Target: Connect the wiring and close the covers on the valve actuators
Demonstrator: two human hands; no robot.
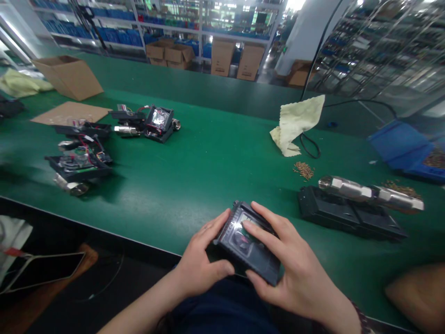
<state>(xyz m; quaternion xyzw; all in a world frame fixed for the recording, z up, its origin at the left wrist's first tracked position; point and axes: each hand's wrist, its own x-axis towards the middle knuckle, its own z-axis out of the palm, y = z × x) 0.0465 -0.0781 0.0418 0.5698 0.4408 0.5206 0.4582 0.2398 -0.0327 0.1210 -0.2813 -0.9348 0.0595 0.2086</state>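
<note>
Over the bench's [208,171] near edge, the left hand [201,260] and right hand [295,260] grasped a black instrument housing [259,260]; it seemed stiff, fairly light, best held by its sides, sparing the scratch-prone window [240,239].

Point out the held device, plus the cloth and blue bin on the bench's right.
Held device [259,260]: head view, black cover beside its window.
Cloth [296,119]: head view, middle of its upper part.
Blue bin [399,144]: head view, its side wall.
</note>
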